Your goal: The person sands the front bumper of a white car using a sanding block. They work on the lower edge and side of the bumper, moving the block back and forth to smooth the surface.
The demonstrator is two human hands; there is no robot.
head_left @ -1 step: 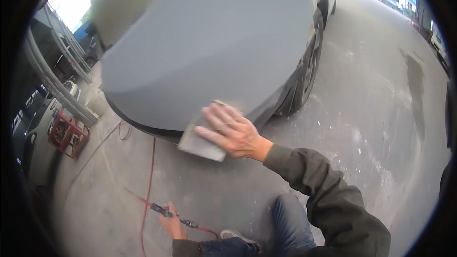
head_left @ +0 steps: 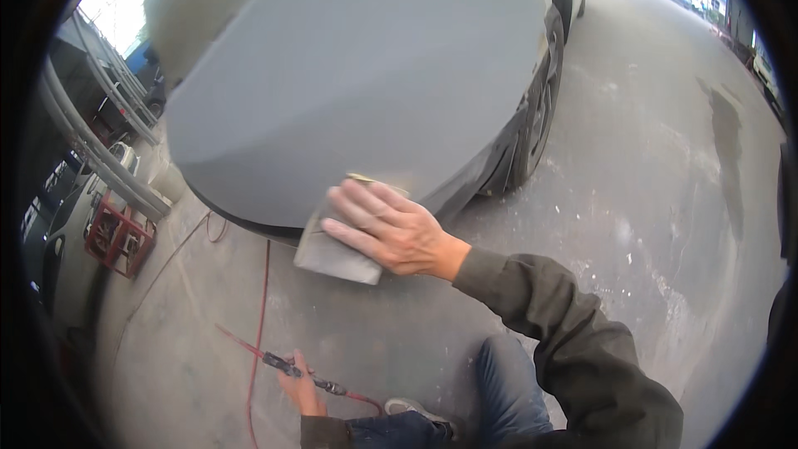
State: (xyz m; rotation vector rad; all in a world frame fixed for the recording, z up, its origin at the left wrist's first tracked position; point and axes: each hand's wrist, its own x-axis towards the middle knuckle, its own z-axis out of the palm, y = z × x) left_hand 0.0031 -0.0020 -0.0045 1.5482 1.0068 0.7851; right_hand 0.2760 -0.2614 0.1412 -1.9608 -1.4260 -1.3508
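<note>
My right hand (head_left: 386, 229) lies over a pale, folded sheet of sandpaper (head_left: 337, 262), pressing it against the lower corner of a grey car bumper (head_left: 332, 116). Its fingers point up and left, with whitish dust on them. The sheet's lower part hangs past the bumper's dark bottom edge, and a yellowish edge peeks out above the fingertips. Low in the view, my left hand (head_left: 301, 387) is closed around a black air blow gun (head_left: 283, 364) with a thin red nozzle pointing up and left. The gun is held away from the car.
A red hose (head_left: 260, 316) runs across the concrete floor beside the blow gun. At the left stand a red metal frame (head_left: 120, 233), grey pipes (head_left: 91, 137) and another car (head_left: 71, 241). The car's wheel (head_left: 540, 120) is right of the bumper. My knee (head_left: 509, 382) is below my right forearm.
My right hand and the sandpaper have slid slightly left along the bumper. The bumper also sits a little further left in view. My left hand with the blow gun has hardly moved.
</note>
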